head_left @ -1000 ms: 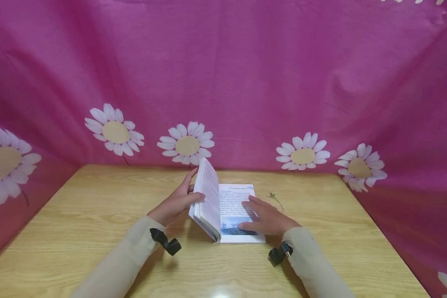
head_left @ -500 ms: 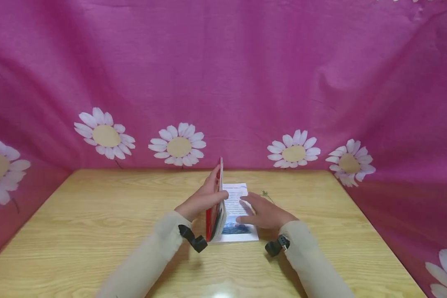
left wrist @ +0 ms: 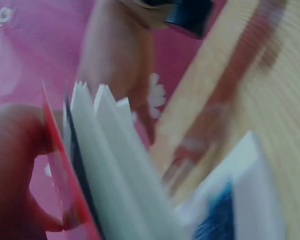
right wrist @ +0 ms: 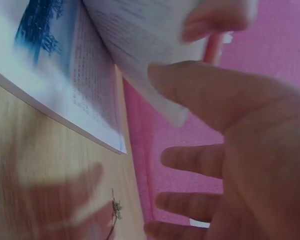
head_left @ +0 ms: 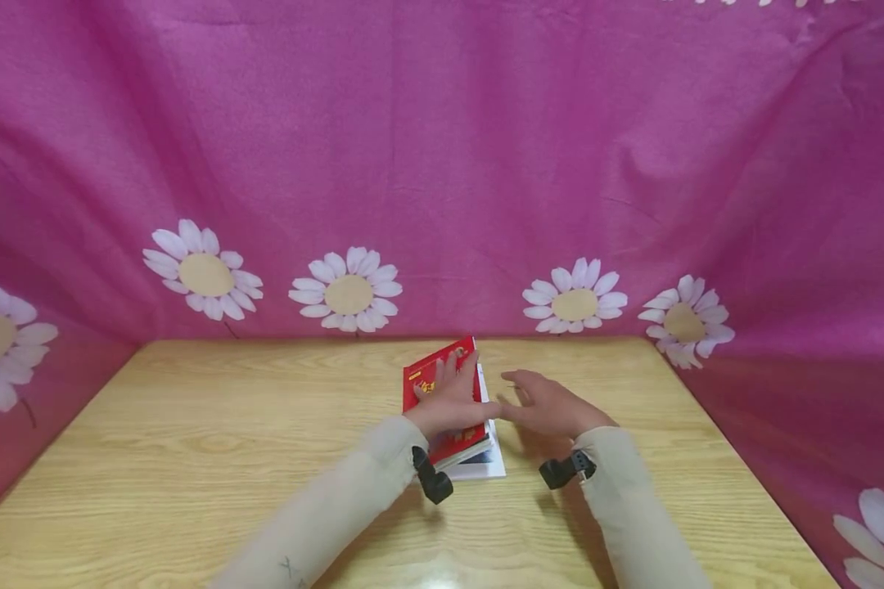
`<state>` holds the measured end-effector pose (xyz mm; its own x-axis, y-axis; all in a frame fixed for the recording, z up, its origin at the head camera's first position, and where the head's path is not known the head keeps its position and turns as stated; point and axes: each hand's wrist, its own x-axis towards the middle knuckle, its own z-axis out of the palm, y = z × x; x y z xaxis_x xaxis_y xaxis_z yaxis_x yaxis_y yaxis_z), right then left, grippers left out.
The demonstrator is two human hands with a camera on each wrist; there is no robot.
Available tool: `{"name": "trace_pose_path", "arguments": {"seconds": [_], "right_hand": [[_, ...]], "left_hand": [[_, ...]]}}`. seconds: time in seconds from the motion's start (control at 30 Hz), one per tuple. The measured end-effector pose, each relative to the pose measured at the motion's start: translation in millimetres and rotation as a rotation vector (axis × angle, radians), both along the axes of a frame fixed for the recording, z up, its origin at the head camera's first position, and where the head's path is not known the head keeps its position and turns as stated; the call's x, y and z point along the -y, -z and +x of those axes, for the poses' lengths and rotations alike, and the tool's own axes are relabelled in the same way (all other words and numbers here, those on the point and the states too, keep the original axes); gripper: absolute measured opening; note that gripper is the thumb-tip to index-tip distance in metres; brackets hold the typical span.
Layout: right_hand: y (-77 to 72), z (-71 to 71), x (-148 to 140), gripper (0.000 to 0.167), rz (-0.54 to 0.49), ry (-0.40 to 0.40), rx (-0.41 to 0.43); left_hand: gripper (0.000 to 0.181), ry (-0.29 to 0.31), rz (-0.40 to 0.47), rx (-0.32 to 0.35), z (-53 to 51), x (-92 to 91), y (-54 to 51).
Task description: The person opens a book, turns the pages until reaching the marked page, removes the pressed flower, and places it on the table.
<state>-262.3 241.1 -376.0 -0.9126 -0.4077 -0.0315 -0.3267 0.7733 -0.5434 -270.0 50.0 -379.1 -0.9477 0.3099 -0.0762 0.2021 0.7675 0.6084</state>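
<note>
A thick paperback book with a red cover (head_left: 418,368) lies partly open on the table. Its cover and a bundle of pages tilt over the right-hand pages (right wrist: 97,85), which carry text and a blue picture. My left hand (head_left: 449,401) rests on the outside of the cover with fingers spread, the thumb reaching past the free edge. Loose pages (left wrist: 115,155) fan apart under the cover in the left wrist view. Just right of the book is my right hand (head_left: 552,405), fingers extended and holding nothing. Its thumb overlaps a page edge in the right wrist view; contact is unclear.
A small dried sprig (right wrist: 116,210) lies on the wooden table (head_left: 228,442) right of the book, mostly hidden by my right hand in the head view. A pink curtain (head_left: 442,164) with daisies stands behind and at both sides.
My left hand has swung the cover and its pages over from the left to the right, bringing the red cover on top. My right hand has drawn off the page towards the right.
</note>
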Motion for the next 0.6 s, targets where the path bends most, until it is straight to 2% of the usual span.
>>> {"name": "trace_pose_path", "arguments": {"seconds": [0.23, 0.43, 0.6], "right_hand": [[-2.1, 0.8, -2.7, 0.071, -0.026, -0.006, 0.026], [-3.2, 2.1, -0.8, 0.069, 0.006, 0.011, 0.024], [-0.7, 3.4, 4.2, 0.067, -0.004, 0.022, 0.057]], "left_hand": [[0.093, 0.001, -0.108, 0.011, 4.3, -18.4, 14.8], [0.092, -0.004, -0.143, 0.017, 6.3, -24.0, 22.8], [0.096, 0.009, -0.228, 0.01, 9.8, -27.0, 31.3]]}}
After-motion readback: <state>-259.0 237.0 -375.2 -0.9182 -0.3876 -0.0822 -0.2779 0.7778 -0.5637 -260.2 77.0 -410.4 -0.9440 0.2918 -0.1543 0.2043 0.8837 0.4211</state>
